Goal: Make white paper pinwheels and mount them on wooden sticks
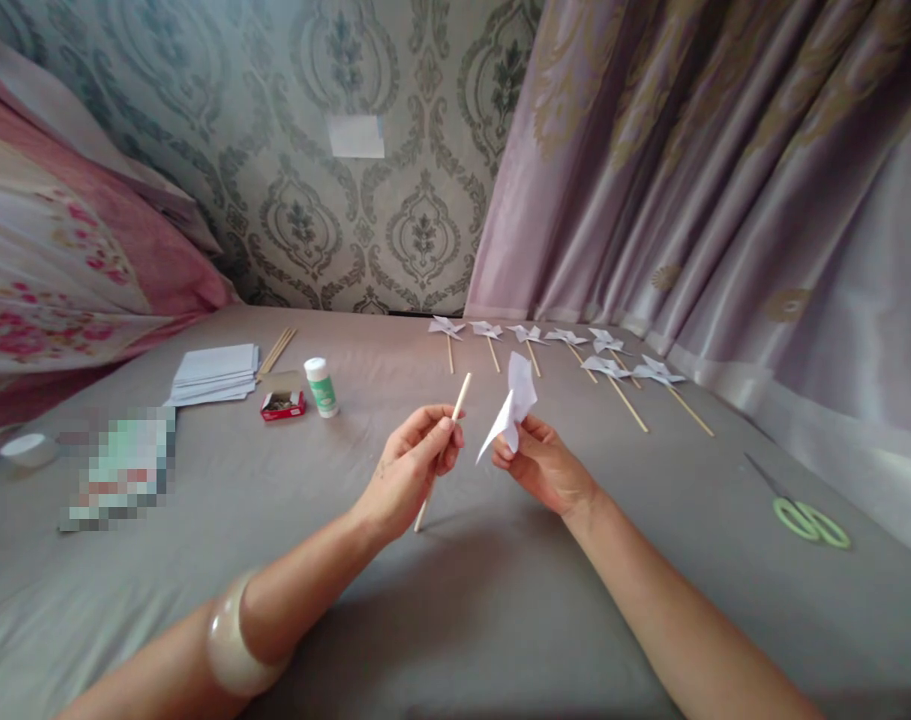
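Note:
My left hand (417,462) is closed round a pale wooden stick (461,396), which it holds tilted, the top leaning right and the lower end close to the grey sheet. In my right hand (545,462) is a folded white paper pinwheel (516,400), pinched between thumb and fingers. A small gap separates the stick from the pinwheel. The pinwheel's centre and any pin in it cannot be made out.
Several finished pinwheels on sticks (609,370) lie at the back right. Green-handled scissors (807,522) rest at right. At left are stacked papers (215,372), spare sticks (278,352), a red box of small metal pieces (282,405) and a white-green glue bottle (321,388).

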`<control>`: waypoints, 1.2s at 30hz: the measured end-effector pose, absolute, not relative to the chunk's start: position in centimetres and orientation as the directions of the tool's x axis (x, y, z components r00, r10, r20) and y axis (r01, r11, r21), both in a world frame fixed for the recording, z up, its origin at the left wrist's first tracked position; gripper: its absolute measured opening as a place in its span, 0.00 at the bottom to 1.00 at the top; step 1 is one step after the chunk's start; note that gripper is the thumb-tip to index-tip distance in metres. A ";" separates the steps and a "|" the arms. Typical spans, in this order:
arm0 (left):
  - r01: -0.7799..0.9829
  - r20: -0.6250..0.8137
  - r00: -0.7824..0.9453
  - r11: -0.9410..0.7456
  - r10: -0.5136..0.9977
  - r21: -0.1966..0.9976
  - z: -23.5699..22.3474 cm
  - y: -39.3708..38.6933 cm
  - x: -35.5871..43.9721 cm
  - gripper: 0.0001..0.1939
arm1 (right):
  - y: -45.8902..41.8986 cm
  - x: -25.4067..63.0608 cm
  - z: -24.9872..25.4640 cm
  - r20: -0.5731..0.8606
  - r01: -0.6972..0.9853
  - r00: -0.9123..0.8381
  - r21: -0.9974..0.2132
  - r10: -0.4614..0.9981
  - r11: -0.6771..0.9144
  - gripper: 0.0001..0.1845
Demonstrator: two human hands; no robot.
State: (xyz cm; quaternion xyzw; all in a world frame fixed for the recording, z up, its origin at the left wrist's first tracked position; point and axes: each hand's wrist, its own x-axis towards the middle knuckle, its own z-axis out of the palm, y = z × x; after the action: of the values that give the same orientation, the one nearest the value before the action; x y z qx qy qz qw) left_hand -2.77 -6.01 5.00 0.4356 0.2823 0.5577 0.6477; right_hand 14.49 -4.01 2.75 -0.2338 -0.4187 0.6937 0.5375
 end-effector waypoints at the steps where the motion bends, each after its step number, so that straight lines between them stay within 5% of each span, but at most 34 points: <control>1: -0.471 0.125 0.219 -0.007 0.968 0.882 5.1 -6.2 -2.7 0.13 | -4.2 14.3 2.8 0.128 -0.557 -0.329 -0.826 0.936 -0.083 0.12; 7: -0.463 0.146 0.279 -0.001 0.949 0.887 5.8 -7.2 -2.3 0.20 | -4.8 13.6 3.6 0.162 -0.611 -0.397 -0.781 0.904 -0.129 0.13; 15: -0.436 0.187 0.342 -0.021 0.921 0.900 6.9 -8.0 -1.2 0.12 | -5.0 14.0 3.8 0.170 -0.623 -0.417 -0.768 0.893 -0.145 0.13; 23: -0.335 0.254 0.251 -0.162 0.934 0.928 8.1 -8.6 0.7 0.20 | -4.2 14.4 3.0 0.131 -0.582 -0.290 -0.810 0.948 -0.066 0.15; 31: -0.301 0.257 0.010 -0.243 0.966 0.922 6.6 -6.2 1.8 0.13 | -4.0 13.9 3.5 0.108 -0.480 -0.158 -0.877 0.982 0.020 0.13; 36: -0.299 0.245 -0.030 -0.242 0.969 0.923 6.8 -5.9 1.5 0.13 | -4.4 14.0 4.4 0.216 -0.532 -0.192 -0.842 0.957 0.083 0.16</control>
State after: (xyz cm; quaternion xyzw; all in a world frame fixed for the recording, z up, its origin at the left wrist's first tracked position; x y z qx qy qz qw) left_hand 1.53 -5.90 6.80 0.4785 0.3502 0.6263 0.5062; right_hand 13.97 -4.40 4.42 -0.2403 -0.4420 0.6329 0.5884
